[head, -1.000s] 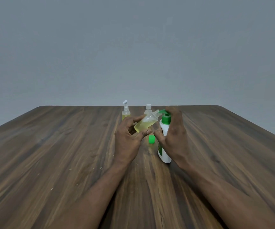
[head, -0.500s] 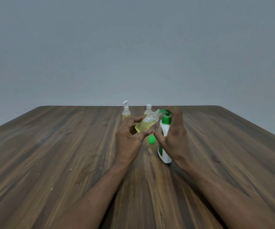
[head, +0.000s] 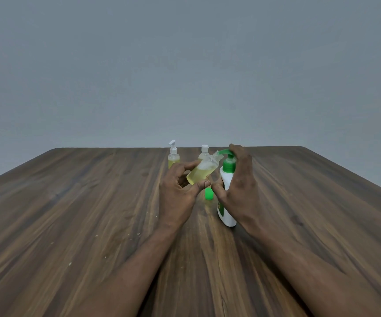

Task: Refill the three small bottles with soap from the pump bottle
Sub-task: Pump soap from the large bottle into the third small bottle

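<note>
My left hand [head: 177, 195] grips a small clear bottle [head: 204, 171] partly filled with yellow soap, tilted so that its open neck sits under the green spout of the pump bottle. The white pump bottle [head: 226, 193] with a green pump head stands on the table. My right hand [head: 239, 186] wraps round it, fingers on top of the pump head and thumb on the body. A green cap [head: 208, 194] lies on the table between my hands. Behind them stand a small bottle with a white pump [head: 173, 156] and a small bottle with a white cap [head: 203, 152], both holding yellow soap.
Everything stands on a dark wooden table [head: 93, 213] with small light crumbs on its left half. A plain grey wall rises behind the far edge.
The pump head has risen a little under my right hand's fingers. The tilted small bottle stays at the spout; both hands keep their places.
</note>
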Demonstrator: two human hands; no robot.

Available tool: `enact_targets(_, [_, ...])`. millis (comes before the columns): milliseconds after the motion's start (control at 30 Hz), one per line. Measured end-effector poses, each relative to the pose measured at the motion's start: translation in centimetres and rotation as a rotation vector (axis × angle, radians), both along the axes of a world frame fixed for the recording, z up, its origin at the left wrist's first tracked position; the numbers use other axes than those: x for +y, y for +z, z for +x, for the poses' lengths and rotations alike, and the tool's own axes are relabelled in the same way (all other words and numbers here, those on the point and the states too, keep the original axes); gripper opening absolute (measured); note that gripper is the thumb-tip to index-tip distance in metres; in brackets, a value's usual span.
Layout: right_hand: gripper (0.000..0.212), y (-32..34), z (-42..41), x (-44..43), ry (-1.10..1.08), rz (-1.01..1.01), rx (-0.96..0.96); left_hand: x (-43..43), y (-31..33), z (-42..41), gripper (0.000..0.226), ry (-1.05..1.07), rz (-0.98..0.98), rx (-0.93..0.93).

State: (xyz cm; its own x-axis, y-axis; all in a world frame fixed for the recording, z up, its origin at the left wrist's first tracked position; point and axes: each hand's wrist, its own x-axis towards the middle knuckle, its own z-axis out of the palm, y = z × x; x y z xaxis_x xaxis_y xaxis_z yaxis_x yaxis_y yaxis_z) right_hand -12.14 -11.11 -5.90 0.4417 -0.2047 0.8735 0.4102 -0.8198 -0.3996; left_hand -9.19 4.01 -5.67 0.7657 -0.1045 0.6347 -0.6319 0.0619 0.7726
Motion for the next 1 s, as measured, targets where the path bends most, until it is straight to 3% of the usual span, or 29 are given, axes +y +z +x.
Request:
enact_targets(367, [0.062,-0.11,0.08,-0.17,-0.005,-0.008,-0.021,0.06,-0.12,0.08,0.043,0.000,-0.002,0.009])
enact_targets(733, [0.078,0.06,-0.07,0.02,0.009,-0.012,0.008,0.06,0.03,0.02,0.044,0.016,-0.004,-0.013])
enact_targets(1000, [0.060,0.00,-0.17,0.07,-0.010,-0.007,-0.015,0.09,-0.13,0.23,0.046,0.023,-0.022,-0.027])
